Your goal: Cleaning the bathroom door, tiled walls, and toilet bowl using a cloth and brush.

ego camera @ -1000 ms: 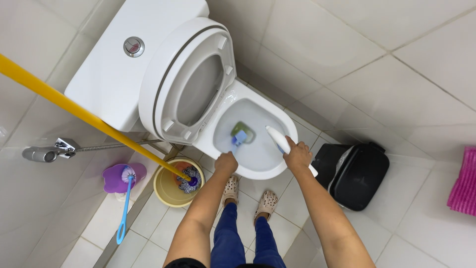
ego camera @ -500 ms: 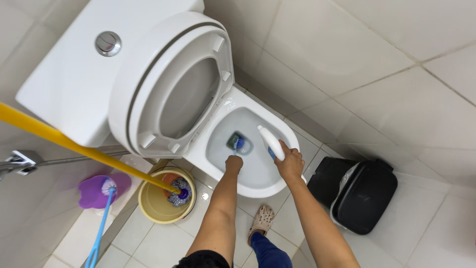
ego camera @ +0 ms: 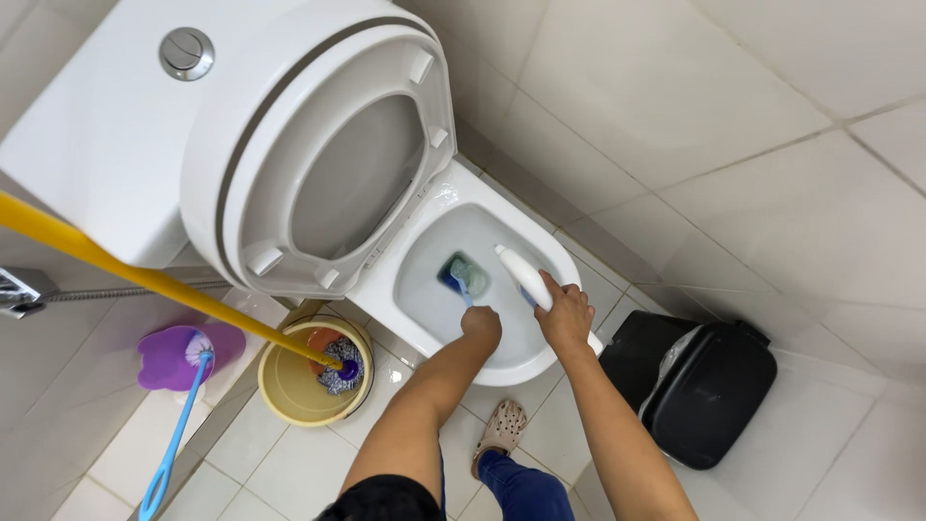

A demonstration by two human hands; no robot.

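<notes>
Tiled bathroom; left hand (ego camera: 481,325) grips toilet brush (ego camera: 462,277) in bowl (ego camera: 439,217), right hand (ego camera: 565,316) grips white bottle (ego camera: 522,273).

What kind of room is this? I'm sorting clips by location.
A tiled bathroom, most likely in a home: a white ceramic toilet with its seat raised, a yellow plastic mop bucket and a black lidded waste bin on the floor.

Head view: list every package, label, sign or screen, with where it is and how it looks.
Cleaner bottle: white, long, slim, tilted nozzle-down over the toilet bowl, held in the right hand; a small blue patch shows beside the fingers.
No signs or screens show.
</notes>
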